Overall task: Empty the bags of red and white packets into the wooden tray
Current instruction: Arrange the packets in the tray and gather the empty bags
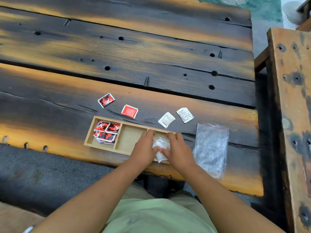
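Observation:
A wooden tray [117,122] with three compartments lies near the table's front edge. Its left compartment holds several red packets [106,132]; the middle one is bare. Over the right compartment, my left hand [144,148] and my right hand [178,148] press together on a bunch of white packets [159,148]. Two red packets [106,100] [130,111] and two white packets [166,119] [185,114] lie loose on the table behind the tray. An empty clear plastic bag [211,148] lies flat just right of my right hand.
The dark plank table [134,47] stretches far behind the tray. A wooden bench or second table [291,98] stands at the right, across a narrow gap. My green shirt fills the bottom of the view.

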A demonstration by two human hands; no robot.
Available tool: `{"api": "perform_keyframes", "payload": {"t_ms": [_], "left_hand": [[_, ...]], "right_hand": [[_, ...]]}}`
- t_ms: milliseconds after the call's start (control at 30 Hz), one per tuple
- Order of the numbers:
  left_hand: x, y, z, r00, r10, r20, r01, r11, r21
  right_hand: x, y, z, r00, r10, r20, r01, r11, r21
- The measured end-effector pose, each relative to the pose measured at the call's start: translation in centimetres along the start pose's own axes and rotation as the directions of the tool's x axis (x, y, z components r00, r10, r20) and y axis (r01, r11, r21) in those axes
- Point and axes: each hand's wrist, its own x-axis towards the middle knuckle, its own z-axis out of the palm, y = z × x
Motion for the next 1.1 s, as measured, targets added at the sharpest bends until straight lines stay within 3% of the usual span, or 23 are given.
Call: {"api": "perform_keyframes", "payload": {"t_ms": [167, 333, 467, 767, 933, 1100], "left_hand": [[-0.8, 0.2, 0.9, 0.993, -0.021, -0.118, -0.003, 0.979, -0.202], [-1.9, 0.2, 1.6, 0.986, 0.018, -0.166, -0.061, 0.965, -0.256], [-2.9, 0.1, 1.8, 0.978, -0.062, -0.200, -0.001, 0.954, -0.301], [-4.7, -0.2, 1.5, 0.946, -0.245, -0.214, 0.120, 0.873, -0.473], [-4.2, -2.5, -1.2, 0.960, -0.231, -0.157, 0.117, 0.843, -0.525], [-3.2, -5.9, -6.0, 0.979, -0.156, -0.129, 0.089, 0.905, -0.415]], "right_hand": [[-0.6, 1.3, -0.4, 0.994, -0.074, -0.084, 0.087, 0.983, 0.163], [-1.7, 2.4, 0.2, 0.966, -0.251, -0.068, 0.253, 0.967, 0.027], [-1.9, 2.8, 0.8, 0.936, -0.349, -0.050, 0.344, 0.935, -0.082], [-2.1, 2.0, 0.0, 0.939, -0.343, -0.027, 0.338, 0.935, -0.110], [-1.3, -1.5, 0.3, 0.960, -0.271, -0.077, 0.273, 0.962, 0.013], [0.2, -6.7, 2.1, 0.979, -0.196, -0.049, 0.201, 0.971, 0.134]]}}
